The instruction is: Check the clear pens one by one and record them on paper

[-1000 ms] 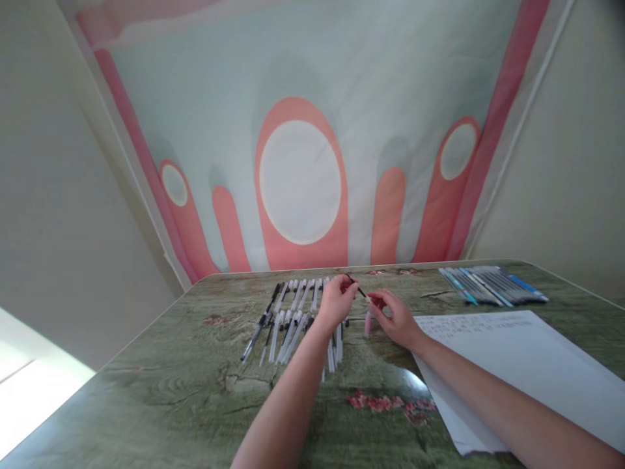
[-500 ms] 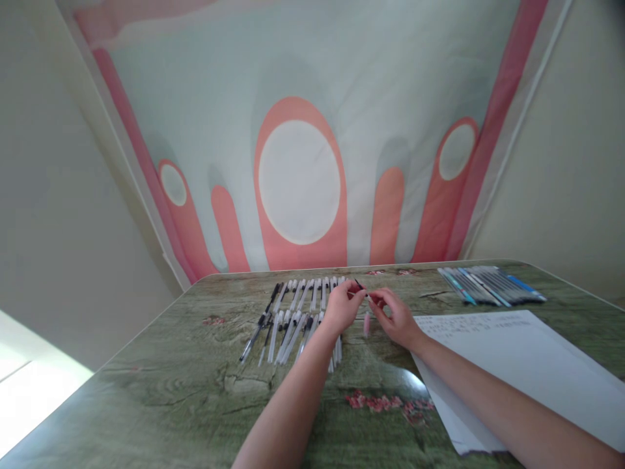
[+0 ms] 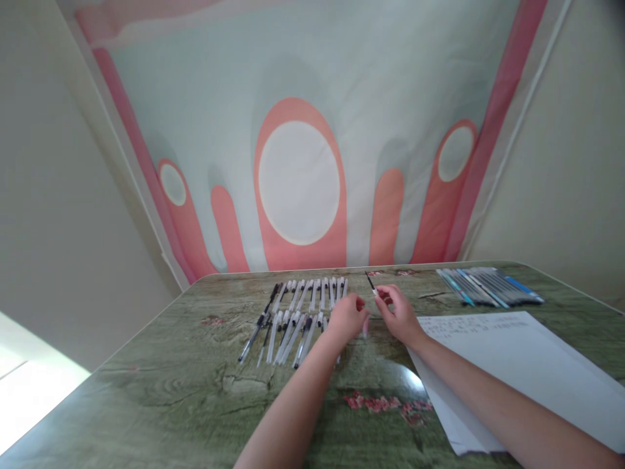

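My right hand (image 3: 398, 316) is closed in a pinch on a thin dark pen refill (image 3: 372, 283), which slants up and to the left from the fingertips. A pale part shows at its lower end. My left hand (image 3: 347, 317) has its fingers curled at the top of a small pink tube-shaped object (image 3: 365, 327) and appears to grip it. Its exact kind is too small to tell. Left of this hand lie two rows of pens with clear barrels, a back row (image 3: 312, 294) and a front row (image 3: 291, 335), partly hidden by the left hand and forearm.
White paper sheets (image 3: 517, 378) with handwriting along the top lie under my right forearm. A row of grey and blue pens (image 3: 488, 286) rests at the back right of the wood-patterned table (image 3: 170, 391). Behind the table hangs a pink and pale backdrop (image 3: 303, 254).
My hands have moved apart. The left has dropped towards me to the pink object; the right keeps the dark refill, which now shows at greater length.
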{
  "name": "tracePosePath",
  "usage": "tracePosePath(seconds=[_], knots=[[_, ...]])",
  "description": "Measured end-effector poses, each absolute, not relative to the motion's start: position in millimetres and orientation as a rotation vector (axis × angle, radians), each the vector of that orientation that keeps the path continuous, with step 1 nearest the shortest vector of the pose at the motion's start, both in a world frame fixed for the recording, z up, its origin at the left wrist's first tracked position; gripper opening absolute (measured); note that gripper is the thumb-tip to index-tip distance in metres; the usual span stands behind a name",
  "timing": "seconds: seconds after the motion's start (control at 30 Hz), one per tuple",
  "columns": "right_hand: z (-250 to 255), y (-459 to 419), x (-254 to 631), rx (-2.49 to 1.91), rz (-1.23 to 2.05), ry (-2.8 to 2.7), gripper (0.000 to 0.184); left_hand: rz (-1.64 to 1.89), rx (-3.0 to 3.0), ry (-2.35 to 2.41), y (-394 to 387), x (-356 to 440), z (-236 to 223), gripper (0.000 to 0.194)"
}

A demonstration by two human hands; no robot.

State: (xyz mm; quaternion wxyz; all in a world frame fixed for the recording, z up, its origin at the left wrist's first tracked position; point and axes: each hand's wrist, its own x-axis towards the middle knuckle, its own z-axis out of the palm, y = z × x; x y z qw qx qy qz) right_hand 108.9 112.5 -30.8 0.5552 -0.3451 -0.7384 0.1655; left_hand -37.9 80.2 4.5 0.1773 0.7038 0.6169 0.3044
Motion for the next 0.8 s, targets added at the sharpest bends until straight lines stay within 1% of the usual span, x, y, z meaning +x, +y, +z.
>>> tracePosePath(seconds=[0.07,0.2,0.27,0.33,0.43,0.57,0.63,0.7,0.8], knots=[[-32,114,110,-0.833,0.379,-1.73,0.021,0.716,2.076,1.875,75,-32,1,0.019],[-32,114,109,-0.838,0.369,-1.736,0.02,0.5,2.134,2.017,67,-21,-3,0.027],[-32,114,109,-0.832,0.369,-1.74,0.02,0.456,2.126,2.032,65,-20,-3,0.026],[-32,114,109,-0.828,0.372,-1.74,0.02,0.485,2.105,2.041,66,-21,-4,0.025],[-32,114,108,-0.827,0.384,-1.729,0.02,0.695,2.046,2.004,73,-29,-5,0.027],[-30,112,109,-0.83,0.419,-1.74,0.02,1.26,1.785,1.713,89,-42,3,0.032],[-28,109,109,-0.819,0.438,-1.775,0.019,1.49,1.574,1.488,95,-47,11,0.027],[-27,106,109,-0.797,0.441,-1.827,0.019,1.645,1.369,1.317,99,-51,19,0.022],[-26,102,107,-0.749,0.414,-1.925,0.019,1.819,1.12,1.175,99,-54,26,0.022]])
